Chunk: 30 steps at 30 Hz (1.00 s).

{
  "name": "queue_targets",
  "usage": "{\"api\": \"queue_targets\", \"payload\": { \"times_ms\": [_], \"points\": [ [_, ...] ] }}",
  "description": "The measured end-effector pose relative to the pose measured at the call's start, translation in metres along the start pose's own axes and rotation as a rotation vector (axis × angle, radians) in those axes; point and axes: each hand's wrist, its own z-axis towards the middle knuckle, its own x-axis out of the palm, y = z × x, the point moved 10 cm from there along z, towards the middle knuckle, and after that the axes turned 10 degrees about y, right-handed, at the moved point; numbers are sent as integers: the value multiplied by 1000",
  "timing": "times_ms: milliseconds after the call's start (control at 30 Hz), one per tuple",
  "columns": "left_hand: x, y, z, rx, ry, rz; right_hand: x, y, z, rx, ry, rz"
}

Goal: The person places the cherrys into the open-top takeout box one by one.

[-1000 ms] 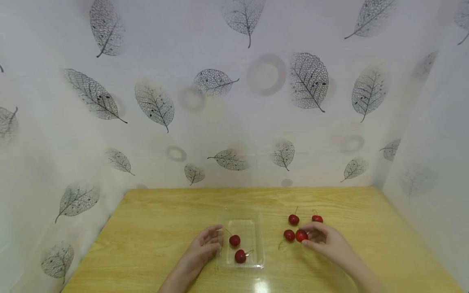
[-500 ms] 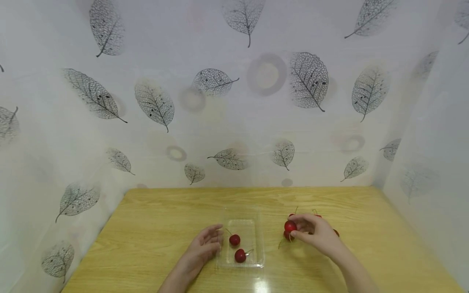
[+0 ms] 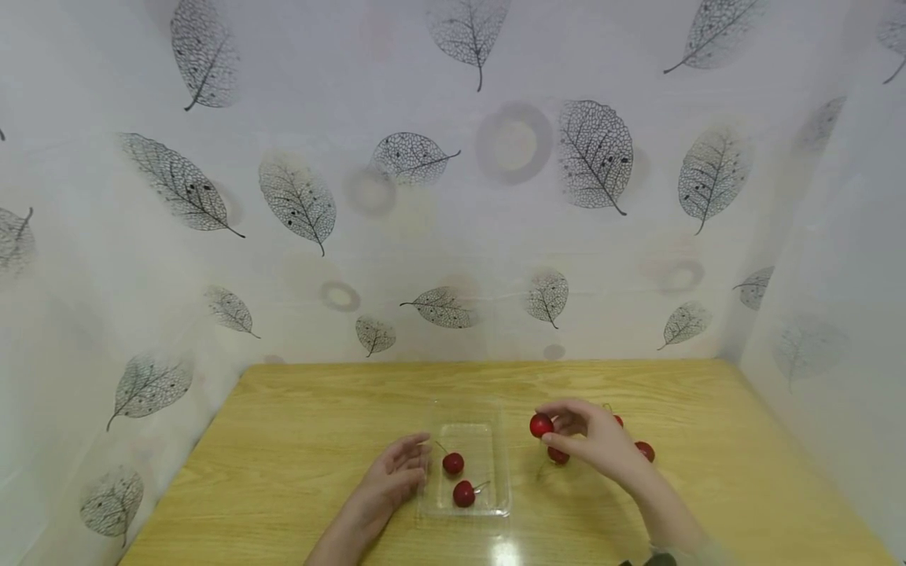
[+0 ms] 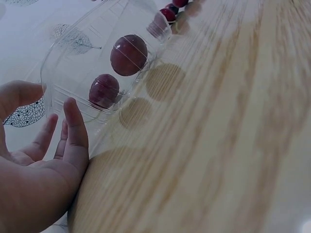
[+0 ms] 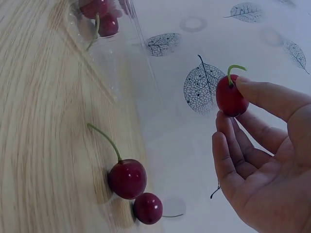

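Note:
My right hand [image 3: 602, 444] pinches a red cherry [image 3: 541, 425] between thumb and fingertips, raised above the table. In the right wrist view the held cherry [image 5: 232, 99] has a short green stem curving up by the thumb. A clear plastic container [image 3: 507, 472] stands left of that hand. Inside it lie two dark red cherries, one farther back [image 3: 453, 464] and one nearer [image 3: 464, 494]. My left hand [image 3: 392, 475] rests at the container's left side with relaxed fingers, fingertips right at its wall [image 4: 53, 63] in the left wrist view.
On the wooden table [image 3: 297, 440], a cherry [image 3: 558, 456] sits below the right hand. Another cherry [image 3: 644, 450] lies right of that wrist, and one [image 3: 619, 420] shows partly behind the hand. A leaf-patterned white covering [image 3: 481, 228] encloses the back and sides.
My right hand has lifted the cherry and carried it left and up, away from the other cherries, toward the container. The left hand and container have stayed put.

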Motion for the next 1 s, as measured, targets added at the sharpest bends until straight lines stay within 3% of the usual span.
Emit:
{"api": "queue_targets", "payload": {
  "times_ms": [1000],
  "points": [
    [0,0,0,7,7,-1,41,23,33,-117,91,38]
  ]
}}
